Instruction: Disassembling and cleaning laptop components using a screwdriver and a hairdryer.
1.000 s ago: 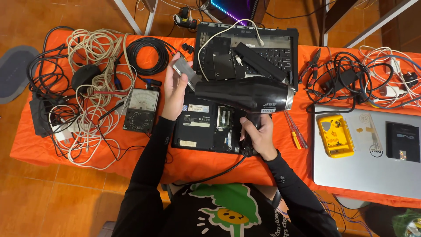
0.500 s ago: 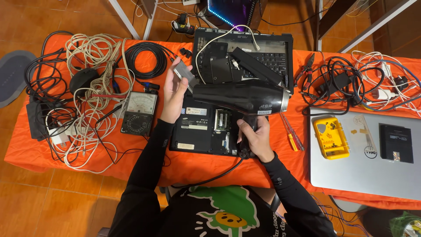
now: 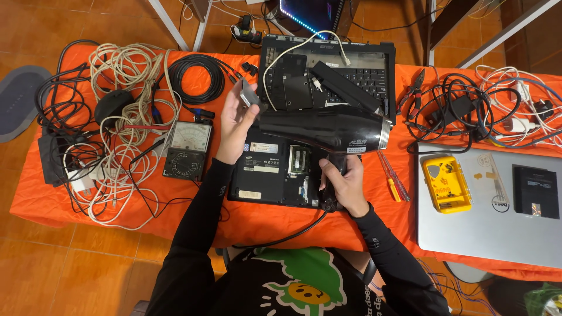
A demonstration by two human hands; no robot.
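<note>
The right hand (image 3: 345, 184) is gripping the black hair dryer (image 3: 325, 129) (nozzle pointing left) while the left hand (image 3: 237, 126) is pinching a small grey module (image 3: 249, 93) over the opened laptop (image 3: 275, 172).

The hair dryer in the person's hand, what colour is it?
Black; the hair dryer, gripped by the right hand, shows best in the head view.

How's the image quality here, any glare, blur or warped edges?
Head view: even, warm indoor light, soft shadows under the cables. A faint sheen runs along the black hair dryer in the right hand; the small grey part in the left hand looks sharp. Table edges bow slightly, wide-angle style.
</note>
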